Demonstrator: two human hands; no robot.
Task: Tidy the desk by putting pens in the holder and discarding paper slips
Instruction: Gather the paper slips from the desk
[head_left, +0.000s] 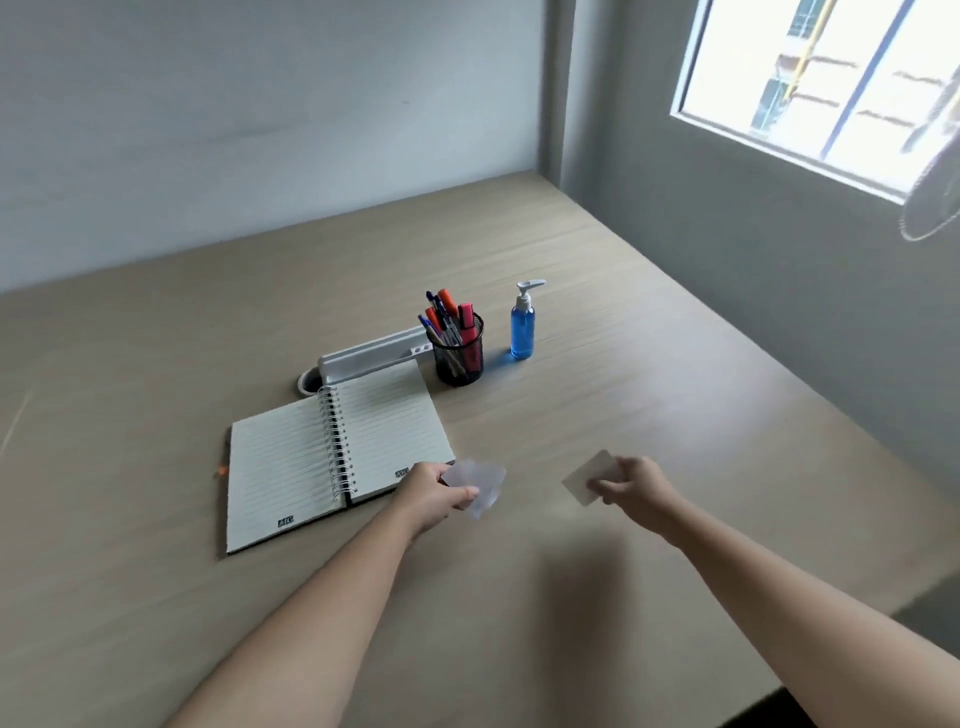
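Note:
My left hand (432, 493) pinches a small bunch of white paper slips (484, 486) just off the lower right corner of the open notebook. A little to the right, my right hand (631, 486) grips a single pale paper slip (587, 480) by its edge, held just above the desk. Both slips look blurred. Farther back stands a black mesh pen holder (460, 353) filled with several pens and highlighters (445, 314). No loose pens show on the desk.
An open spiral notebook (317, 457) lies left of my hands. Behind it sit a white socket box (374, 351) and a round cable hole (310, 382). A blue pump bottle (523, 325) stands right of the holder. The wooden desk (675, 395) meets walls behind and right.

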